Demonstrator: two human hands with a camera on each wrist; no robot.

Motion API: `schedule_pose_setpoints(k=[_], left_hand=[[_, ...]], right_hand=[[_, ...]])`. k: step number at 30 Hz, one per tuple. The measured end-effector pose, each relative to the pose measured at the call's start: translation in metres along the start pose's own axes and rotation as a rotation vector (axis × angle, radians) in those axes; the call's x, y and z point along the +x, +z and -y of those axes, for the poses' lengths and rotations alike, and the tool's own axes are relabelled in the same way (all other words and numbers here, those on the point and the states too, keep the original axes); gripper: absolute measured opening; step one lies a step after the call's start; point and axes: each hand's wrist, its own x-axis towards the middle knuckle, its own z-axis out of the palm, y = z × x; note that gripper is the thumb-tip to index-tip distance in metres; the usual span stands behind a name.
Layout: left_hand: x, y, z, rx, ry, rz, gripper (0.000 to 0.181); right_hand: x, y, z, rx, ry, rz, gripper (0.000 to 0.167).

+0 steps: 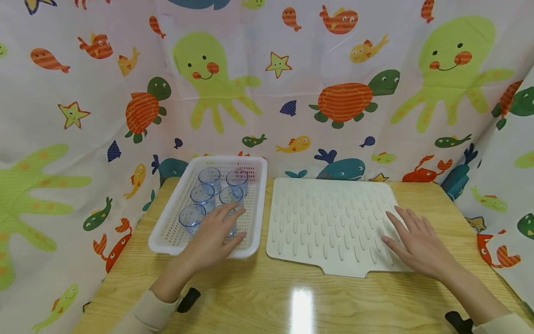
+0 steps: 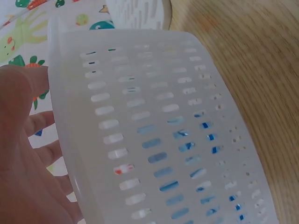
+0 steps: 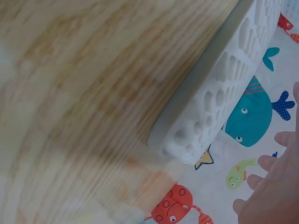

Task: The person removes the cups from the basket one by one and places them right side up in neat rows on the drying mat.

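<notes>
On wooden table (image 1: 258,297), to left: white perforated basket (image 1: 262,204) holding blue-tinted glasses (image 1: 203,195), set near one another. Left hand (image 1: 213,234) over basket's near part, fingers loosely spread, no glass gripped that I can see; one glass partly hidden beneath. Right hand (image 1: 422,247) at right edge of cream ridged board (image 1: 333,225) beside basket, fingers apart, gripping nothing.

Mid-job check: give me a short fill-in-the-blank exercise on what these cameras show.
1. The glasses in the white basket are tinted ____.
2. In the head view, the pale ribbed board lies to the basket's ____.
3. The left hand is over the basket, while the right hand holds ____.

Missing words: blue; right; nothing.
</notes>
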Motion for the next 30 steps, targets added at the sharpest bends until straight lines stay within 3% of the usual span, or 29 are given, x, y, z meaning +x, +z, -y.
schedule_pose_setpoints(k=[10, 18, 30], left_hand=[[-0.004, 0.002, 0.016, -0.011, -0.083, -0.101, 0.068], [-0.001, 0.004, 0.024, -0.127, -0.211, -0.087, 0.079], [0.004, 0.001, 0.023, -0.215, -0.327, -0.024, 0.089]], right_hand=[[-0.009, 0.002, -0.004, 0.021, 0.038, 0.052, 0.076], [-0.013, 0.006, -0.009, 0.034, 0.042, 0.091, 0.084], [-0.018, 0.007, -0.015, 0.049, 0.066, 0.116, 0.084]])
